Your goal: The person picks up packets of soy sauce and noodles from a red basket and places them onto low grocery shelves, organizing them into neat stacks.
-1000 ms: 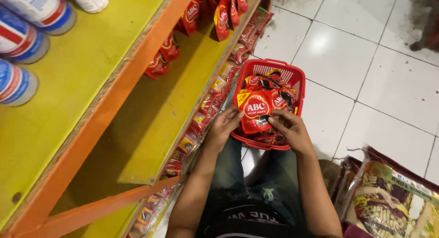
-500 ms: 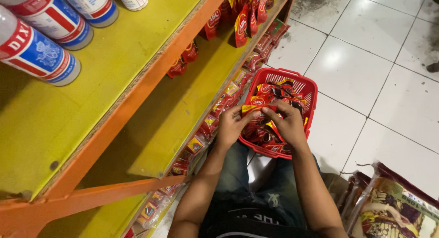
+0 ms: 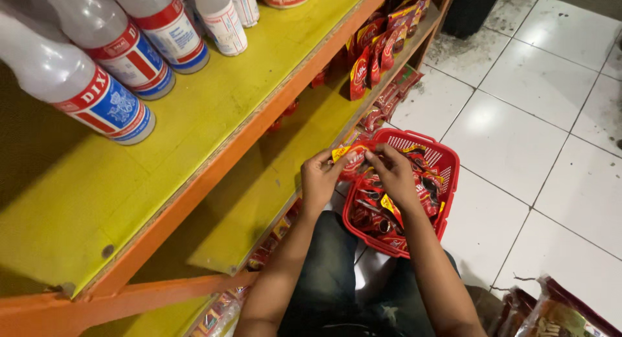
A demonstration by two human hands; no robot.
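A red plastic basket (image 3: 447, 181) full of red sachets (image 3: 379, 211) stands on the white tiled floor in front of my knees. Both hands are above its left rim. My left hand (image 3: 319, 178) and my right hand (image 3: 394, 174) together pinch a red and yellow sachet strip (image 3: 353, 159) by its top edge, fingertips almost touching. The strip hangs between the basket and the edge of the yellow shelf.
An orange-framed rack with yellow shelves (image 3: 214, 110) fills the left. Several white bottles (image 3: 103, 84) with red and blue labels stand on the top shelf. More red sachets (image 3: 379, 45) hang and lie along the lower shelf. Printed bags (image 3: 557, 314) lie at bottom right.
My hands have lifted from inside the basket toward its left rim, raising a sachet strip. The view has tilted up, showing more of the top shelf and bottles.
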